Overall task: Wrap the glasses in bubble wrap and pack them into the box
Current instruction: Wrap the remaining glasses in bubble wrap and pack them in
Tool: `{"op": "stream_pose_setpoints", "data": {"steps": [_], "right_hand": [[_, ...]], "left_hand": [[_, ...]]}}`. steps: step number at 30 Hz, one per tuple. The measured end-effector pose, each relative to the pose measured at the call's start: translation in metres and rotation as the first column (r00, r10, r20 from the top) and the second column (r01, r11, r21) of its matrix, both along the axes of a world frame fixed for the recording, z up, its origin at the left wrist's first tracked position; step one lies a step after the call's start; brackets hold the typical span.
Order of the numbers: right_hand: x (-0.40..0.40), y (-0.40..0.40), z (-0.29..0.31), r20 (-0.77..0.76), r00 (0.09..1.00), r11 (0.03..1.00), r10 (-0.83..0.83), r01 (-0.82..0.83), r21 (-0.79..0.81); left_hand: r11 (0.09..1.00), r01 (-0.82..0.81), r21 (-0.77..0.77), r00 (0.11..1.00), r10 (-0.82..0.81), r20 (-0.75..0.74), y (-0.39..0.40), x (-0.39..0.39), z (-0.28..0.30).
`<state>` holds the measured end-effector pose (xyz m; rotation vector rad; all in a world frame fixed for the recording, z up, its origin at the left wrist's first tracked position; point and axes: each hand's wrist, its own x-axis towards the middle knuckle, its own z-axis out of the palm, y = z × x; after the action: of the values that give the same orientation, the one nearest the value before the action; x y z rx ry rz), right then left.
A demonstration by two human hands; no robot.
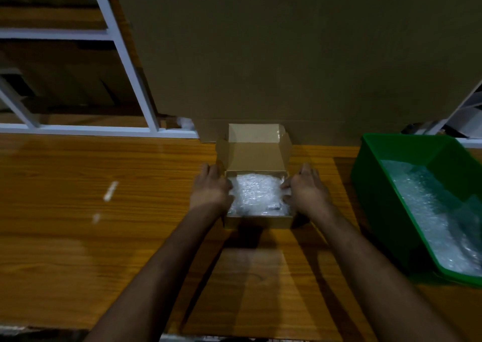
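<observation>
Hands (211, 188) (307, 186) flanking open box (258, 221), bubble-wrapped bundle (257, 194) inside, green bin (378, 185) holding bubble wrap (438, 216)

both arms reach forward, left hand (210, 188) and right hand (305, 188) palm-down, fingers relaxed

The box (257, 220) is flanked closely by the left hand (210, 189) and the right hand (306, 188), so its sides are blocked. Its raised lid (257, 154) and the tall cardboard sheet (287, 55) behind close off the far side. The right is bounded by the green bin (378, 185). Open wooden table (78, 185) is left free on the left and in front
</observation>
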<state>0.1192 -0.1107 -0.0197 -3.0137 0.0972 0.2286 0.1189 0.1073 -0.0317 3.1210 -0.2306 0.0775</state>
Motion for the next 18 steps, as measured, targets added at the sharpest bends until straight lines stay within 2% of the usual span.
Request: {"op": "stream_pose_setpoints", "data": {"steps": [4, 8, 18], "right_hand": [[0.003, 0.000, 0.004, -0.077, 0.996, 0.993, 0.049, -0.057, -0.103], [0.007, 0.007, 0.006, -0.142, 0.989, 0.988, 0.032, -0.053, -0.147], [0.013, -0.001, 0.019, -0.031, 0.995, 0.975, 0.094, -0.098, -0.198]], "left_hand": [[0.998, 0.033, 0.045, 0.999, -0.034, 0.012, 0.002, 0.002, 0.002], [0.992, 0.065, 0.106, 0.997, -0.068, 0.022, 0.003, 0.002, 0.004], [0.971, 0.125, 0.206, 0.988, -0.102, -0.119, 0.000, 0.005, 0.006]]}}
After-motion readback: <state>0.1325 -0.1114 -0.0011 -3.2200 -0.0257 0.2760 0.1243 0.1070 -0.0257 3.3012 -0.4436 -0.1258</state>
